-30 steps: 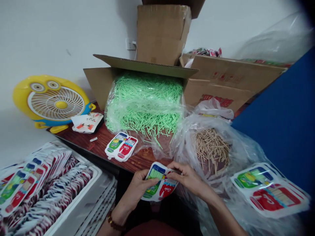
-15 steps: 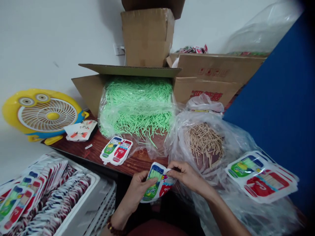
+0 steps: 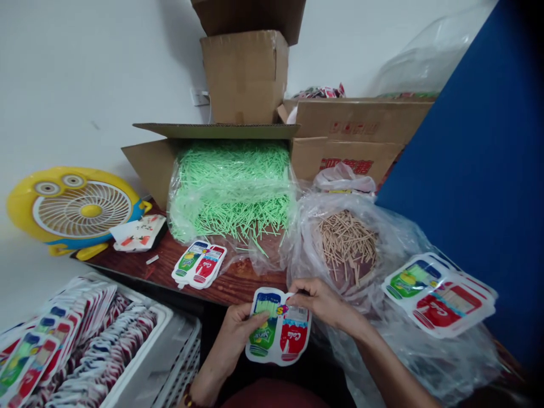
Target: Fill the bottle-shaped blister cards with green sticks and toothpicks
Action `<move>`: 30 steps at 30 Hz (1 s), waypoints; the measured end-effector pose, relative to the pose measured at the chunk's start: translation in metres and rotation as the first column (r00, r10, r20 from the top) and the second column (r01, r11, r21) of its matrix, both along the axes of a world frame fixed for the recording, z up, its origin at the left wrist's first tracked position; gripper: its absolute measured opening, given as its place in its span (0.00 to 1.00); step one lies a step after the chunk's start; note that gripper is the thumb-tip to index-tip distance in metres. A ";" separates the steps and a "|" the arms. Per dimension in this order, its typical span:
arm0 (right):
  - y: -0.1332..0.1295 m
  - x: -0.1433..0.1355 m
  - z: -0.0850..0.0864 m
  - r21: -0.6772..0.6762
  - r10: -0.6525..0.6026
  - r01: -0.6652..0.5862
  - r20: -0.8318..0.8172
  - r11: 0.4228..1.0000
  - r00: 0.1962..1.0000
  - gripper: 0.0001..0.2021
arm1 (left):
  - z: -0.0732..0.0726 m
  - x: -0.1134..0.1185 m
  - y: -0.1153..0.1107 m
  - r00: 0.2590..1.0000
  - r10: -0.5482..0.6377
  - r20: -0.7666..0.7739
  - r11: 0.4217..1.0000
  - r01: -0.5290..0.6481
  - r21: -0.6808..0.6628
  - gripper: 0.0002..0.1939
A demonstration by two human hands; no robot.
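Between my hands is a double packet (image 3: 293,334) with a green Sprite half and a red Cola half, its printed face toward me. My left hand (image 3: 236,334) pinches its left edge, thumb on the green half. At the top of the red half, the fingers of my right hand (image 3: 317,300) are pressed together on the packet. Light green sticks show in the Sprite half. Behind, green sticks (image 3: 238,187) spill from a plastic-lined box. Brown sticks (image 3: 348,241) lie in a clear plastic bag beyond my right hand.
Similar packets lie in a small stack (image 3: 199,263) on the table (image 3: 238,280) and in another stack (image 3: 440,294) at right. A white crate (image 3: 140,351) full of packets stands at lower left. There are a yellow fan (image 3: 83,209), cardboard boxes (image 3: 244,73) and a blue panel (image 3: 463,170).
The held packet has turned to face me more squarely, and its red half now shows fully. Both hands still grip it. The whole view has shifted slightly.
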State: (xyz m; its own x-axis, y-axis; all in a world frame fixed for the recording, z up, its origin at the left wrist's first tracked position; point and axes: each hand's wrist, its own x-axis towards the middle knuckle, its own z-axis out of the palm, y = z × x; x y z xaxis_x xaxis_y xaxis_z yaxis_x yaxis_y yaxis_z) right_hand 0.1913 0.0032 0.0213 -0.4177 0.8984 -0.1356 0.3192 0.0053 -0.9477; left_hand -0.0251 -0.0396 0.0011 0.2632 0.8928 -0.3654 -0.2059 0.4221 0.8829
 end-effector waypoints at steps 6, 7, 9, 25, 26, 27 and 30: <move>-0.003 -0.004 -0.002 0.036 0.010 -0.011 0.032 0.999 0.999 0.05 | 0.018 0.002 0.000 1.000 -0.020 0.008 1.000 0.020 0.015 0.16; -0.004 -0.005 -0.002 0.024 0.007 -0.008 0.016 1.000 1.000 0.05 | 0.018 0.003 0.001 1.000 -0.026 0.005 0.999 0.026 0.025 0.17; -0.006 -0.009 -0.002 -0.013 -0.003 0.003 -0.028 1.000 1.000 0.05 | 0.014 0.006 0.003 0.999 -0.019 -0.046 0.997 0.023 0.072 0.18; -0.014 -0.006 -0.018 0.089 -0.007 0.006 0.006 0.996 1.000 0.05 | -0.026 0.020 0.008 0.964 -0.029 -0.264 0.983 0.075 0.167 0.10; -0.014 -0.003 -0.017 0.115 0.000 -0.003 0.025 0.993 1.000 0.06 | -0.026 0.022 0.010 0.963 -0.040 -0.267 0.981 0.088 0.171 0.10; -0.014 0.000 -0.016 0.140 0.003 -0.009 0.045 0.990 0.999 0.08 | -0.025 0.024 0.011 0.961 -0.053 -0.271 0.980 0.102 0.172 0.10; -0.015 0.008 -0.011 0.189 -0.001 -0.017 0.094 0.982 0.996 0.12 | -0.018 0.032 0.017 0.957 -0.096 -0.273 0.977 0.143 0.157 0.10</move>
State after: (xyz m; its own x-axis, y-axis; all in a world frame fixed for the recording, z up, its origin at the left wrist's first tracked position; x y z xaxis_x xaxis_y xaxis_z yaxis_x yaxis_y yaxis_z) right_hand 0.1993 -0.0122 0.0101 -0.4188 0.9081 -0.0015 0.4050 0.1853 -0.8953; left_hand 0.0067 -0.0227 -0.0166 0.2876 0.9163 -0.2786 0.0850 0.2654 0.9604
